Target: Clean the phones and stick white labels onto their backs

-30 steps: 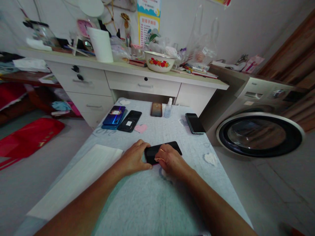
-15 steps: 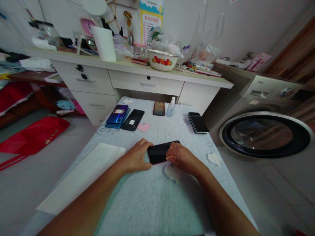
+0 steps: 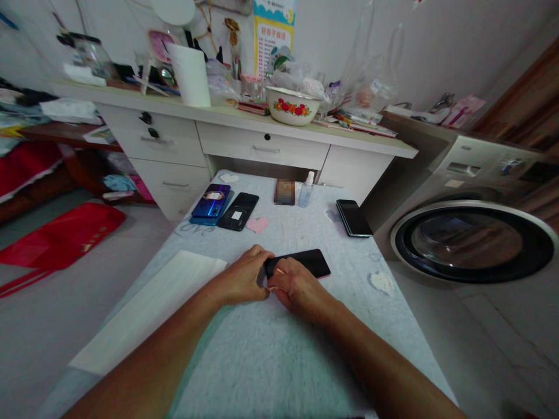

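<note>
A black phone (image 3: 311,263) lies screen up on the cloth-covered table (image 3: 279,361). Gripping its left end between thumb and fingers is my left hand (image 3: 245,276). My right hand (image 3: 299,288) is closed over the left part of the screen, close to my left thumb. Its fingers are pinched round something small and pale that I cannot make out. The phone's right half shows beyond my right hand, while its lower left edge is hidden.
Two blue phones (image 3: 212,201), a black phone (image 3: 238,212), a blurred brown item (image 3: 284,192), a spray bottle (image 3: 305,192) and stacked phones (image 3: 353,219) lie farther back. White paper (image 3: 152,308) is at left; a washing machine (image 3: 463,174) stands at right.
My right hand has moved left along the phone, from its right part to its left end, uncovering the right side. My left hand still holds the left end. The view has shifted slightly.
</note>
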### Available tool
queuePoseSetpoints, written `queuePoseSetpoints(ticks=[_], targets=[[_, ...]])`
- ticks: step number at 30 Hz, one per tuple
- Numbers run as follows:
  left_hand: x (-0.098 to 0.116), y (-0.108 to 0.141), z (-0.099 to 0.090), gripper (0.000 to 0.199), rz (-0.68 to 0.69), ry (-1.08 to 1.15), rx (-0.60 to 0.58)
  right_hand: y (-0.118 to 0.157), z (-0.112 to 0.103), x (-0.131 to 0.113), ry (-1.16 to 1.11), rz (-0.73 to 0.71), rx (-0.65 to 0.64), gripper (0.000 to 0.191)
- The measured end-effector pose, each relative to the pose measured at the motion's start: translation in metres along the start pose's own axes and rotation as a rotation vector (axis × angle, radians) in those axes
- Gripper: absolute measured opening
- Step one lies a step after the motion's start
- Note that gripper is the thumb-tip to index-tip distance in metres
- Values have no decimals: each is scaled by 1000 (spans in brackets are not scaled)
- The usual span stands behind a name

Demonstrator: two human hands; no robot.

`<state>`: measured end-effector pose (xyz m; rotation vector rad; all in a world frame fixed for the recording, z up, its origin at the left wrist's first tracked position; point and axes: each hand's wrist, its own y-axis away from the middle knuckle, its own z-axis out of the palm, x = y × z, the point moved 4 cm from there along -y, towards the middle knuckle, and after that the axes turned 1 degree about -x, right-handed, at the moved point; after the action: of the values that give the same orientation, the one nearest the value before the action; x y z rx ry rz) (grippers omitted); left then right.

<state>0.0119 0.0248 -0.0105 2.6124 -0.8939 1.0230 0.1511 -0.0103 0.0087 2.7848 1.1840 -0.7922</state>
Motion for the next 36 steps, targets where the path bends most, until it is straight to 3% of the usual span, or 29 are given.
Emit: queuePoseSetpoints(ticks=[7, 19, 26, 36], targets=[[6, 2, -3, 59, 6, 1, -21, 8, -13, 2, 56, 56, -84, 14], [9, -2, 0, 61, -86, -72, 34, 34, -45, 34, 131, 194, -125, 12], [9, -1, 0, 59, -77, -61, 34, 50, -61, 59, 65, 352, -135, 18], [10, -3, -1, 60, -73, -44, 24, 54, -70, 73, 61, 416, -82, 16]])
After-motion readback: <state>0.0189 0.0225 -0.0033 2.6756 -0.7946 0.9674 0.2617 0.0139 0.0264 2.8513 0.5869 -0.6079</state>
